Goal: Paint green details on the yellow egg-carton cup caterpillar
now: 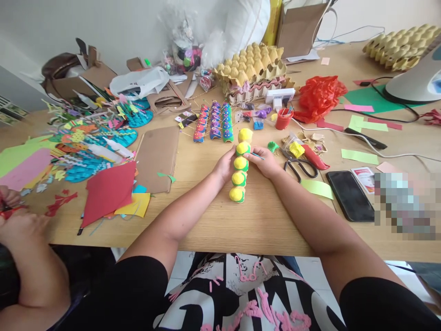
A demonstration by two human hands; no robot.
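large white letters running across the black shirt (241, 294), folds and the picture's edge breaking up any word, print showing too small to read on the red-and-white card (364, 180) and white plastic bag (139, 82)

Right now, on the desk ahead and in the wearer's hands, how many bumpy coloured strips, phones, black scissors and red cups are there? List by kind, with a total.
Strips: 4 (yellow-and-green strip, red strip, purple strip, blue-and-green strip)
Phone: 1
Black scissors: 1
Red cup: 1
Total: 7
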